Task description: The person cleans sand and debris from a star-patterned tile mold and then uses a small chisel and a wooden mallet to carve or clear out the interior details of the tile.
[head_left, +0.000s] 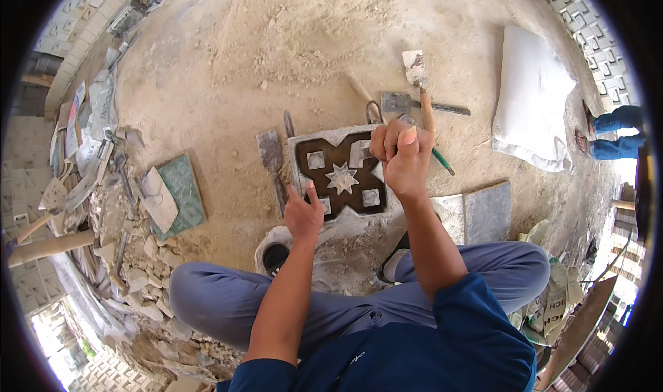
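A square mould (pixel 300 163) lies on the ground in front of me. Its pale frame surrounds a dark cross-shaped recess, with a raised star (pixel 342 178) at the centre and small squares around it. My left hand (pixel 304 214) is at the mould's near left corner, index finger and thumb apart and nothing visible in it. Over the mould's far right corner, my right hand (pixel 406 154) is closed in a fist, thumb uppermost. A greyish flat piece (pixel 360 153) shows beside its knuckles; whether the fist holds it is unclear.
Left of the mould lies a flat trowel (pixel 271 154); beyond its right side are another trowel (pixel 415 67) and a broad scraper (pixel 397 102). A white sack (pixel 528 95) lies far right, near a standing person's legs (pixel 617 133). Rubble (pixel 148 261) and a green board (pixel 181 199) are left.
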Demonstrator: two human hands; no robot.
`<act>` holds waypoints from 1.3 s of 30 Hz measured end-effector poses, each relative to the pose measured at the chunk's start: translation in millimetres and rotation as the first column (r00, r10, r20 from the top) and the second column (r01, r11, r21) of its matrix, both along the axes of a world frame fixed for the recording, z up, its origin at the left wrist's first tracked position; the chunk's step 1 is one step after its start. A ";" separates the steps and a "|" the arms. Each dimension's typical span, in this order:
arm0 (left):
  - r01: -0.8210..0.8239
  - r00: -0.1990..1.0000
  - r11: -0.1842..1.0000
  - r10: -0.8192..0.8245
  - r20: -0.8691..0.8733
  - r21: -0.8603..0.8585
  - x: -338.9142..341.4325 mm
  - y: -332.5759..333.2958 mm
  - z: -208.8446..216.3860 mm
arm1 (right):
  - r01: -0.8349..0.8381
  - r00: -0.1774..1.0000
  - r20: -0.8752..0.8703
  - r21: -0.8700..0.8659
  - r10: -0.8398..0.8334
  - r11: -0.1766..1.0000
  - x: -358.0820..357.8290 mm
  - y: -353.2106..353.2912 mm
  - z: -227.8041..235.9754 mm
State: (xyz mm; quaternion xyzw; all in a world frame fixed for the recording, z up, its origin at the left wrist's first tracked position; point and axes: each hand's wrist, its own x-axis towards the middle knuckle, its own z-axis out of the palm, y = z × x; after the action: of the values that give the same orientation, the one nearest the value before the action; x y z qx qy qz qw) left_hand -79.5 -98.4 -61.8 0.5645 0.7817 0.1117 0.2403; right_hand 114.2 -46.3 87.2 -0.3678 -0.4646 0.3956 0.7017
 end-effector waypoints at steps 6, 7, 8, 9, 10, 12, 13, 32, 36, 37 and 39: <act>0.003 1.000 1.000 -0.003 0.029 -0.018 6.2 1.8 6.7 | 0.048 0.946 0.324 -0.159 0.007 0.986 -8.5 8.2 -28.0; -0.005 1.000 0.999 0.006 0.029 -0.036 6.8 1.5 8.5 | 0.022 0.873 0.474 -0.274 0.115 0.961 -10.5 12.4 -27.4; -0.012 0.999 0.999 0.013 0.029 -0.053 8.5 1.7 10.1 | 0.028 0.873 0.475 -0.278 0.112 0.960 -8.9 14.3 -25.7; -0.014 1.000 0.998 0.015 0.024 -0.055 4.3 1.1 6.8 | -0.023 0.908 0.393 -0.309 0.149 0.951 -14.2 17.9 -9.5; -0.015 1.000 0.999 0.015 0.004 -0.031 0.7 1.1 3.2 | -0.076 0.934 0.306 -0.336 0.185 0.939 -18.2 19.7 -0.7; -0.015 1.000 1.000 0.015 -0.013 -0.008 -0.7 1.4 -1.5 | -0.078 0.926 0.325 -0.337 0.193 0.938 -16.2 16.9 -6.6; -0.004 1.000 1.000 0.004 -0.019 -0.021 1.5 1.8 -2.6 | -0.076 0.916 0.349 -0.335 0.199 0.939 -13.3 15.9 -9.0; -0.008 1.000 0.997 0.008 -0.004 -0.079 4.7 4.6 -0.6 | -0.137 0.857 0.436 -0.319 0.273 0.938 -18.5 27.9 -21.5; 0.004 0.999 1.000 -0.003 0.034 -0.021 2.0 2.1 -0.4 | -0.022 0.937 0.341 -0.142 0.070 0.990 -16.0 20.1 -22.7; 0.004 0.999 1.000 -0.004 0.033 -0.013 1.1 0.9 -0.5 | -0.022 0.938 0.341 -0.134 0.067 0.991 -16.3 21.2 -25.1; 0.005 0.999 0.999 -0.004 0.034 -0.038 -1.1 -2.3 -0.8 | -0.083 0.851 0.444 -0.414 0.280 0.906 -18.8 20.6 -23.4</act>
State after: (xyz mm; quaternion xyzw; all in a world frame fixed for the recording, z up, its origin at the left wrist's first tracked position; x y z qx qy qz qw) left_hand -80.7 -100.7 -62.6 0.5597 0.7782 0.1057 0.2645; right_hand 95.4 -25.7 63.8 -0.5388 -0.5758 0.4365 0.4333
